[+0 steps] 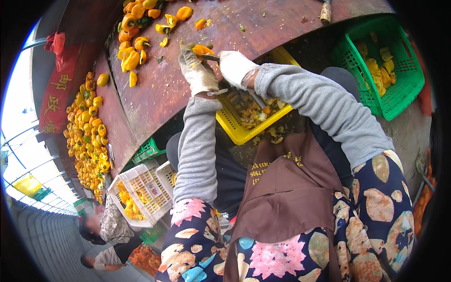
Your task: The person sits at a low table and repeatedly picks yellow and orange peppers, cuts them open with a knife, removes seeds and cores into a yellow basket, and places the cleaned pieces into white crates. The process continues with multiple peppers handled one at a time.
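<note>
My left hand, in a soiled cloth glove, holds an orange-yellow pepper piece just over the near part of the table. My right hand, in a white glove, grips a knife whose metal blade touches or nearly touches that piece. Beneath both wrists is a yellow plastic basket with pepper cores and scraps inside. A grey metal bar shows below my right wrist; whether it belongs to the knife is unclear. Whole and cut peppers lie beyond my left hand.
The reddish-brown table carries a long pepper heap at left and a wood-handled tool at far right. A green crate and a white crate hold cut peppers. Two people are at lower left.
</note>
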`<control>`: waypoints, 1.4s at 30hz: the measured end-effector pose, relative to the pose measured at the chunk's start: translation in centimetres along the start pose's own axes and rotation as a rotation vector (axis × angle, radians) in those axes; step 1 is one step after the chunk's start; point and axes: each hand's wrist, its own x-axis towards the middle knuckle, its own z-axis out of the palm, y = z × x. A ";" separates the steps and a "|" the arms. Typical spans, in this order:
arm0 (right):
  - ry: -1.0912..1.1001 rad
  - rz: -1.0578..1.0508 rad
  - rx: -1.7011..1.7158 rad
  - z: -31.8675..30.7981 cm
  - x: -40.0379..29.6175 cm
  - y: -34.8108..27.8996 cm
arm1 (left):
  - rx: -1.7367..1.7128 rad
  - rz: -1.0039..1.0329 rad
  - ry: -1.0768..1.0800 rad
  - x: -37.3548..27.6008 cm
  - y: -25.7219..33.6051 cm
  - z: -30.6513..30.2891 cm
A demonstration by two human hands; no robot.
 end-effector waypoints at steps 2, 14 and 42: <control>-0.039 -0.033 -0.014 -0.1 0.5 0.5 | 0.064 -0.079 0.056 -0.1 -0.8 0.6; -0.454 -0.225 -0.241 -2.0 2.4 3.0 | 0.074 -0.533 -0.030 -0.2 0.6 -0.7; -0.469 -0.271 -0.298 -3.5 -0.9 2.1 | -0.012 -0.568 -0.092 -0.1 1.2 -1.5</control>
